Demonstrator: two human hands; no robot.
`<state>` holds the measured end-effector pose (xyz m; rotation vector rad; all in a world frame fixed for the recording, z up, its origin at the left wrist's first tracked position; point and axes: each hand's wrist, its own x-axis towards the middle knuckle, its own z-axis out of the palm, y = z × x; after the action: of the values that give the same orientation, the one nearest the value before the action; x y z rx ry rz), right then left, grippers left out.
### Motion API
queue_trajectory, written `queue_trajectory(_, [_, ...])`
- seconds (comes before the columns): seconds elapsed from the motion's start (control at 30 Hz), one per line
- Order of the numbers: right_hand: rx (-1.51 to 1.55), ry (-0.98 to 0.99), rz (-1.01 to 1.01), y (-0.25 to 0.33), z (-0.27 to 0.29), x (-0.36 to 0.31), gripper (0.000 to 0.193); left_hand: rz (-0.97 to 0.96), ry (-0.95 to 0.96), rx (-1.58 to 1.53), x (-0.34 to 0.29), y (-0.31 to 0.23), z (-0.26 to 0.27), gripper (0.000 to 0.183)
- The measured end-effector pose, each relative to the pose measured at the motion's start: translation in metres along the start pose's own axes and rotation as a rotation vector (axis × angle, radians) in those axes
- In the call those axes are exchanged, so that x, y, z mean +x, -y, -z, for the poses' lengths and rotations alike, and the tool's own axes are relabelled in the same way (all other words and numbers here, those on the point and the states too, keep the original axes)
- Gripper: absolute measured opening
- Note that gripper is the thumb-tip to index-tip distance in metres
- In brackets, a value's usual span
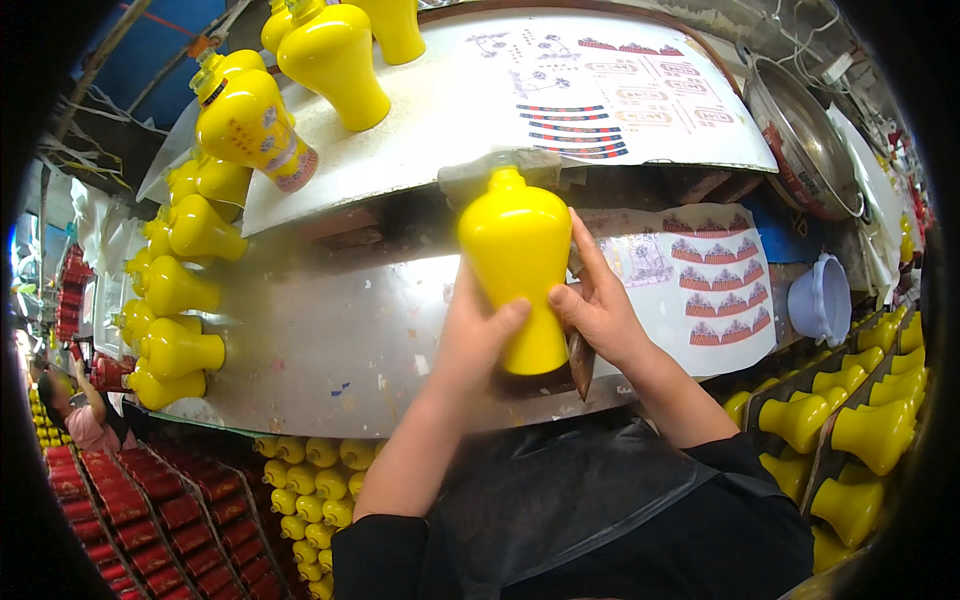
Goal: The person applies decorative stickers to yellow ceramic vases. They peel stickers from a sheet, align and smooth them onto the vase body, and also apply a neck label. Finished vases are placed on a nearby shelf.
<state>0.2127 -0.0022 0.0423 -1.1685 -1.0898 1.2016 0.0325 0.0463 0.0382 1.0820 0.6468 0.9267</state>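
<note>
A glossy, plain yellow vase-shaped bottle (514,245) stands nearly upright in front of me, its narrow neck pointing away. My left hand (472,325) is closed round its left side, the thumb pressed on the lower body. On the other side my right hand (600,305) grips it too, with the thumb on the front and fingers along the shoulder. A brown, pointed, wood-like piece (580,368) shows below my right hand; I cannot tell whether that hand touches it. Behind the bottle neck lies a greyish cloth or pad (465,180), partly hidden.
Decal sheets (725,275) lie right of my hands on the metal table (330,330); more decals (570,130) are on the raised white board. A decorated yellow bottle (255,125) stands far left. Yellow bottles (185,285) line the left edge. A lilac bucket (820,300) and metal basin (800,130) are right.
</note>
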Motion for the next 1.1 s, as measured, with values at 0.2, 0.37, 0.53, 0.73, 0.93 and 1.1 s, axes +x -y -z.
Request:
queue_trajectory(0.2, [-0.049, -0.003, -0.135, 0.009, 0.004, -0.003, 0.077, -0.076, -0.111, 0.146, -0.008, -0.001, -0.015, 0.091])
queue_trajectory(0.37, [-0.379, -0.074, 0.049, 0.009, 0.020, -0.022, 0.044, -0.087, -0.182, 0.528, -0.017, 0.003, -0.013, 0.096])
queue_trajectory(0.53, [-1.014, -0.169, 0.340, -0.002, 0.071, -0.092, 0.012, -0.049, -0.137, 0.450, -0.027, 0.009, -0.008, 0.085])
queue_trajectory(0.73, [-1.362, -0.324, 0.259, -0.016, 0.115, -0.171, 0.022, -0.031, -0.188, 0.310, -0.031, 0.011, -0.020, 0.069])
queue_trajectory(0.93, [-1.523, -0.374, 0.049, -0.024, 0.135, -0.182, 0.043, -0.179, -0.236, 0.516, -0.044, 0.017, -0.031, 0.074])
queue_trajectory(1.1, [-1.690, -0.272, -0.052, -0.028, 0.144, -0.187, 0.059, -0.193, -0.238, 0.653, -0.052, 0.022, -0.026, 0.071])
